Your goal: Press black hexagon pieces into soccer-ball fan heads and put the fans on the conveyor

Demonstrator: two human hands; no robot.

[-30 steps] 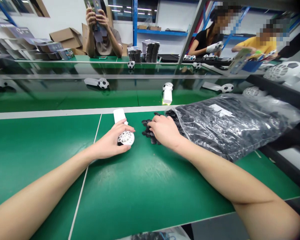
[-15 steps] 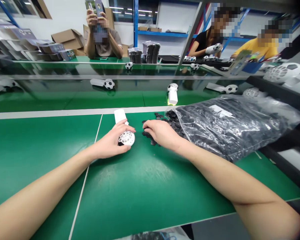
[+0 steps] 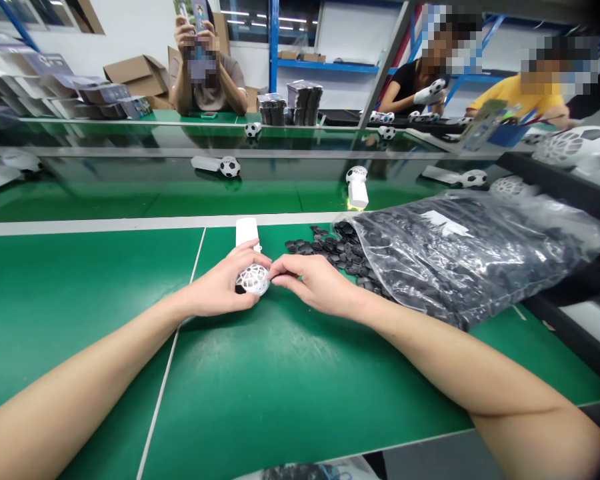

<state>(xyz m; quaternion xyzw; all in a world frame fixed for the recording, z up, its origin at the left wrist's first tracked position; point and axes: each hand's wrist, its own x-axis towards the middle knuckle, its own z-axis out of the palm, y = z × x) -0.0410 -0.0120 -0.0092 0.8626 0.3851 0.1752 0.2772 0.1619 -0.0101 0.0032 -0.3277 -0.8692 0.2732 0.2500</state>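
Our right hand has moved from the loose pile of thin, rounded black pieces to the rim of the white plastic device with a latticed, ball-shaped head, so we judge the work now centres on that device. Its fingertips draw together there; we cannot tell whether they pinch a piece. Our left hand curls around the head, steadying it on the smooth green table. Rightward, a glossy, wrinkled, transparent plastic bag holds more black pieces.

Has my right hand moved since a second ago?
Yes, your right hand moved left toward the white tabletop line, now beside the perforated white ball.
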